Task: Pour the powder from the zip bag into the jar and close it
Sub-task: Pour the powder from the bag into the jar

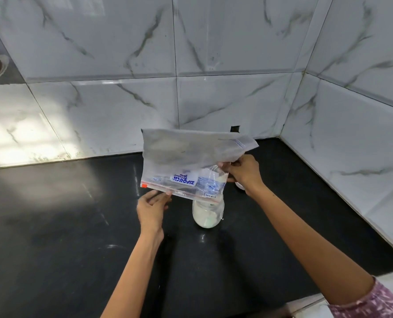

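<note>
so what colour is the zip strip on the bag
Red-orange, running along the zip strip at the bag's lower edge; the head view shows it.

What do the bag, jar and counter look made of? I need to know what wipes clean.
Zip bag: thin clear plastic film, creased, dusted cloudy inside. Jar: transparent, probably glass, possibly clear plastic; white powder shows through its wall. Counter: polished black stone, likely granite, mirroring the window light.

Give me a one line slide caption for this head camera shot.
Both hands hold an upside-down zip bag over a powder-filled jar on the black counter.
</note>
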Demonstrator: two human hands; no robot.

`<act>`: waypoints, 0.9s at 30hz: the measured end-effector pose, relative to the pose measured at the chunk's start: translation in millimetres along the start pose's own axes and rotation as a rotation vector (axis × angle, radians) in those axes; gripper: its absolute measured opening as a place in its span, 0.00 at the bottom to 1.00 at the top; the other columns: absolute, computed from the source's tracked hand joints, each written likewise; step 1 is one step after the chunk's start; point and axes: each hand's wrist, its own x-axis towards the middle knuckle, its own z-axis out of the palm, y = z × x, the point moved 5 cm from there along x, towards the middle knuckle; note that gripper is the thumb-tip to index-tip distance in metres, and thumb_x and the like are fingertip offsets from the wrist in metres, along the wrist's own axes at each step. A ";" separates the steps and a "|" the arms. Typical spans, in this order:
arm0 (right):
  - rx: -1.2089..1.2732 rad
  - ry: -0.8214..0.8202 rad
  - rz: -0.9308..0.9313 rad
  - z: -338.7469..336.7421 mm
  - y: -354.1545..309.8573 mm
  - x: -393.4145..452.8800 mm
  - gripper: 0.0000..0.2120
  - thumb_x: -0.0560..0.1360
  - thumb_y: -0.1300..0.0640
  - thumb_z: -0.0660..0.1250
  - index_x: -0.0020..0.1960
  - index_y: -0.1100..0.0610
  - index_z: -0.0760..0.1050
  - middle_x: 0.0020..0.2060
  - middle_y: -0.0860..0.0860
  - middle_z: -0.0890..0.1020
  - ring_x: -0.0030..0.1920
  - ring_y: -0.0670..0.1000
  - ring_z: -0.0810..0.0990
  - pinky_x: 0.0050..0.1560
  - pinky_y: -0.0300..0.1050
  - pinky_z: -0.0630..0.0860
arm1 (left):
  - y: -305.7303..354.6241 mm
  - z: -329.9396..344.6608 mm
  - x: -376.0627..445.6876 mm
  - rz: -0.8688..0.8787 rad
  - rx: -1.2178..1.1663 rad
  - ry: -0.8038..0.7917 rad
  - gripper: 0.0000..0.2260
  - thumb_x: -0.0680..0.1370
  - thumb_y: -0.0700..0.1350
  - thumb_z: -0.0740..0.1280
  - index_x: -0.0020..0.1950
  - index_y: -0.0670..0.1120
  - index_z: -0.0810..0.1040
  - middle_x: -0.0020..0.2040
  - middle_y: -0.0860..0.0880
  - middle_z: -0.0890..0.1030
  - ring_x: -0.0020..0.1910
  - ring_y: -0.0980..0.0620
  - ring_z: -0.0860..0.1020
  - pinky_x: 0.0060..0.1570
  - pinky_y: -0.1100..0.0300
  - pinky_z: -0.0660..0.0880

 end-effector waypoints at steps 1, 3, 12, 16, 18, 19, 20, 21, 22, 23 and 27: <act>-0.007 -0.005 -0.002 -0.3 1.6 1.2 0.05 0.71 0.62 0.72 0.46 0.58 0.79 0.45 0.58 0.84 0.45 0.54 0.84 0.39 0.49 0.83 | 2.8 -1.6 -0.4 0.023 -0.069 0.057 0.18 0.72 0.35 0.73 0.55 0.41 0.68 0.45 0.43 0.80 0.44 0.48 0.79 0.45 0.58 0.77; -0.006 -0.018 -0.013 -0.7 3.2 1.4 0.08 0.71 0.62 0.73 0.49 0.60 0.80 0.45 0.58 0.84 0.45 0.53 0.84 0.38 0.45 0.83 | 9.5 -1.2 -0.2 0.104 -0.148 0.078 0.22 0.70 0.30 0.72 0.51 0.47 0.63 0.46 0.43 0.77 0.44 0.51 0.79 0.49 0.58 0.78; 0.027 -0.098 -0.046 0.8 16.2 -14.4 0.19 0.69 0.68 0.73 0.58 0.62 0.74 0.50 0.56 0.83 0.50 0.51 0.82 0.43 0.33 0.79 | 13.6 9.2 0.3 0.187 -0.015 -0.063 0.15 0.67 0.28 0.73 0.51 0.40 0.79 0.40 0.43 0.82 0.35 0.55 0.81 0.40 0.71 0.76; -0.083 -0.148 -0.130 11.9 29.9 -40.6 0.47 0.61 0.64 0.79 0.72 0.53 0.57 0.53 0.45 0.77 0.55 0.47 0.79 0.48 0.34 0.78 | 9.6 7.4 -0.5 0.139 -0.071 -0.032 0.17 0.66 0.28 0.74 0.54 0.37 0.79 0.41 0.41 0.82 0.35 0.56 0.82 0.39 0.70 0.77; -0.153 -0.132 -0.181 20.5 37.5 -50.0 0.60 0.57 0.57 0.82 0.76 0.48 0.46 0.60 0.43 0.74 0.59 0.45 0.76 0.59 0.40 0.74 | 9.6 7.5 -1.4 0.129 -0.086 -0.024 0.18 0.66 0.29 0.74 0.54 0.37 0.79 0.41 0.41 0.82 0.36 0.54 0.82 0.40 0.69 0.77; -0.177 -0.107 -0.191 25.3 40.9 -53.4 0.64 0.55 0.54 0.82 0.76 0.45 0.41 0.64 0.44 0.73 0.61 0.46 0.75 0.61 0.42 0.73 | 10.2 7.9 -2.3 0.125 -0.096 -0.025 0.18 0.66 0.29 0.74 0.54 0.37 0.79 0.42 0.40 0.82 0.37 0.53 0.82 0.41 0.68 0.78; -0.192 -0.074 -0.195 29.9 43.1 -56.6 0.65 0.55 0.52 0.81 0.75 0.43 0.38 0.66 0.44 0.71 0.62 0.46 0.75 0.62 0.45 0.73 | 10.9 8.4 -3.6 0.122 -0.105 -0.030 0.18 0.66 0.29 0.74 0.54 0.37 0.80 0.42 0.40 0.82 0.37 0.53 0.82 0.42 0.67 0.78; -0.203 -0.040 -0.199 34.2 44.1 -59.2 0.65 0.55 0.51 0.81 0.74 0.41 0.37 0.68 0.44 0.70 0.62 0.47 0.75 0.62 0.46 0.73 | 11.6 9.1 -4.6 0.121 -0.110 -0.034 0.18 0.65 0.29 0.75 0.54 0.38 0.80 0.42 0.40 0.82 0.38 0.52 0.82 0.43 0.66 0.79; -0.221 -0.004 -0.217 37.5 44.6 -61.3 0.64 0.55 0.50 0.80 0.74 0.40 0.37 0.69 0.45 0.68 0.63 0.47 0.75 0.61 0.46 0.74 | 12.2 9.5 -5.7 0.120 -0.114 -0.037 0.18 0.65 0.30 0.75 0.54 0.38 0.80 0.42 0.39 0.82 0.38 0.52 0.82 0.44 0.66 0.79; -0.255 0.035 -0.253 40.1 44.0 -63.3 0.61 0.57 0.49 0.80 0.74 0.40 0.40 0.70 0.45 0.67 0.63 0.47 0.74 0.61 0.46 0.74 | 12.5 9.5 -6.8 0.120 -0.115 -0.038 0.18 0.65 0.30 0.75 0.54 0.38 0.80 0.42 0.39 0.82 0.38 0.52 0.82 0.44 0.66 0.79; -0.433 0.121 -0.418 46.5 40.8 -70.4 0.47 0.62 0.47 0.77 0.71 0.47 0.52 0.71 0.49 0.62 0.64 0.51 0.72 0.54 0.50 0.78 | 13.1 7.0 -10.1 0.111 -0.125 -0.035 0.17 0.65 0.30 0.75 0.51 0.41 0.80 0.42 0.39 0.82 0.38 0.52 0.82 0.43 0.66 0.79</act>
